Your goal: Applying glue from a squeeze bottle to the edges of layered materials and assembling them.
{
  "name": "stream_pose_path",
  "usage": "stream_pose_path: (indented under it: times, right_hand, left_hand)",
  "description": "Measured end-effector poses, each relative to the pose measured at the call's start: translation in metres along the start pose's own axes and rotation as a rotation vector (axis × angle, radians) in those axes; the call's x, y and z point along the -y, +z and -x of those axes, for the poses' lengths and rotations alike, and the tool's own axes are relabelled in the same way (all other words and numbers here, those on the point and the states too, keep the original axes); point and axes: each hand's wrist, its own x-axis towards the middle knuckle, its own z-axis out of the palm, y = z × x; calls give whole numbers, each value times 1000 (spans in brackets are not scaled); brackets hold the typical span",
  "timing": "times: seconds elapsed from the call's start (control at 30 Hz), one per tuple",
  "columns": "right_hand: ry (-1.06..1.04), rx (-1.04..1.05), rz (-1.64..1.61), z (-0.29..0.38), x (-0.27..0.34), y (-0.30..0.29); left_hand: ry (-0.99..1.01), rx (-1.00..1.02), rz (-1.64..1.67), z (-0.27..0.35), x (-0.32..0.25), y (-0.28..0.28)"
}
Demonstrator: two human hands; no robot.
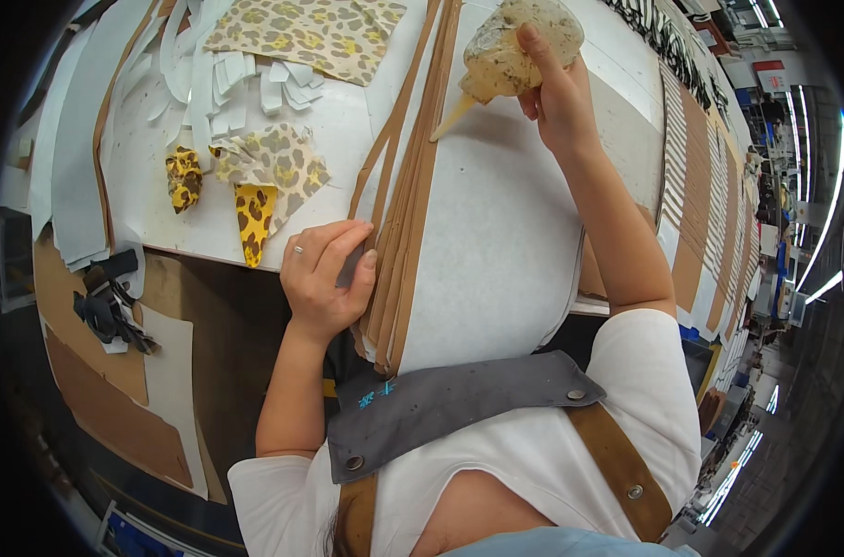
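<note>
My right hand (565,97) grips a squeezed, translucent plastic bottle (495,52) with yellowish contents and dark smudges. Its tapered nozzle (453,118) points down to the left, the tip at the brown edge of the top sheet. Below it lies a fanned stack of pale grey sheets (495,230), whose overlapping brown edges (401,278) run along the left side. At that side is my left hand (328,278), a ring on one finger, its fingertips against the brown strips; whether it pinches one cannot be told.
Leopard-print pieces (310,35) and a folded yellow one (255,223) lie on the white table (136,202) with small white scraps (230,90). Long grey strips (81,139) hang over the left edge. A cardboard box (164,292) stands below. Striped strips (680,160) line the right.
</note>
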Motion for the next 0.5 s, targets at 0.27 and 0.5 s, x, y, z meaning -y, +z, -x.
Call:
stream_pose_path:
  times: [0.27,0.5]
  right_hand:
    - [95,2,-84,42,7,11]
    - [112,-33,-124,77,10,22]
  left_hand:
    - [8,-10,-5,0,0,-1]
    - [18,-24,-9,1,0,0]
